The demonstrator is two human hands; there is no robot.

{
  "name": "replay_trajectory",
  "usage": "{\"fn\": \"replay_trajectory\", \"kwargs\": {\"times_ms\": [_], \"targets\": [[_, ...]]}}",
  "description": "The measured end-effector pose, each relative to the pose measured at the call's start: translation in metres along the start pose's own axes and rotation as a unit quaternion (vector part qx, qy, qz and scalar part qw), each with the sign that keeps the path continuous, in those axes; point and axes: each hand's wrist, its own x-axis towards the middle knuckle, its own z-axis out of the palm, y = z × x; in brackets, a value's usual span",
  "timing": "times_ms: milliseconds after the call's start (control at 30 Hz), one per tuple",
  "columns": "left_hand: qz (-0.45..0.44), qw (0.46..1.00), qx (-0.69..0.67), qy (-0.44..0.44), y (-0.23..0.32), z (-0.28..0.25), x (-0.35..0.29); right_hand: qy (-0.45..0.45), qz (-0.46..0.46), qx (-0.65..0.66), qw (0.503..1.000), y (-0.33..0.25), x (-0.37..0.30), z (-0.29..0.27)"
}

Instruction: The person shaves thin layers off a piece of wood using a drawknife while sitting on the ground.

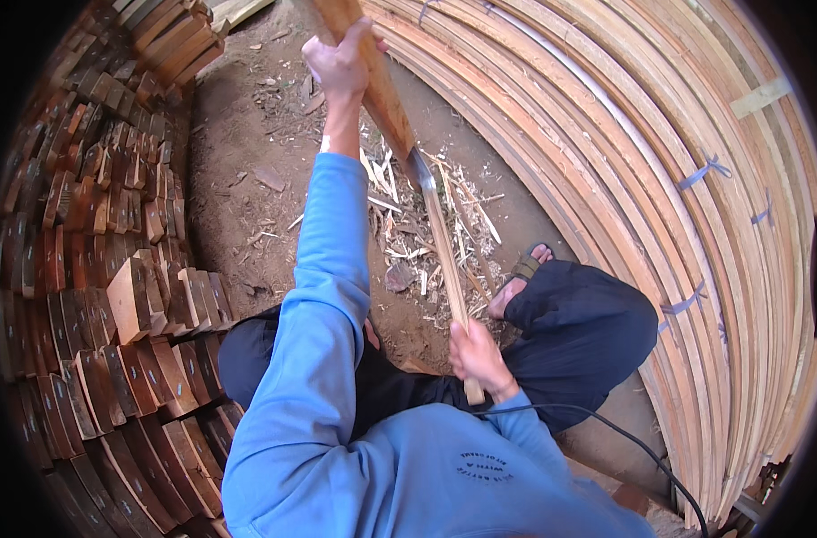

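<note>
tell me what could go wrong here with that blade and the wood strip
1. The blade bites the thin strip on a line toward the right hand gripping its lower end; a slip could cut it.
2. The sandalled foot rests beside the strip, open to a glancing stroke.
3. Wood shavings may fly up.
</note>
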Motion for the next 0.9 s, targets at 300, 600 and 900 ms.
{"fn": "replay_trajectory", "kwargs": {"times_ms": [300,600,900], "targets": [[0.026,0.999,-0.003,0.019,-0.008,-0.014,0.013,0.005,0.005,0.005,1.0,0.003,-0.005,0.001],[0.034,0.999,0.017,0.024,0.001,-0.007,-0.002,0.02,-0.012,-0.031,0.999,0.008,0.011,0.001],[-0.026,0.997,0.021,0.063,-0.005,-0.019,0.005,0.008,-0.006,0.0,1.0,-0.007,0.004,0.014]]}}
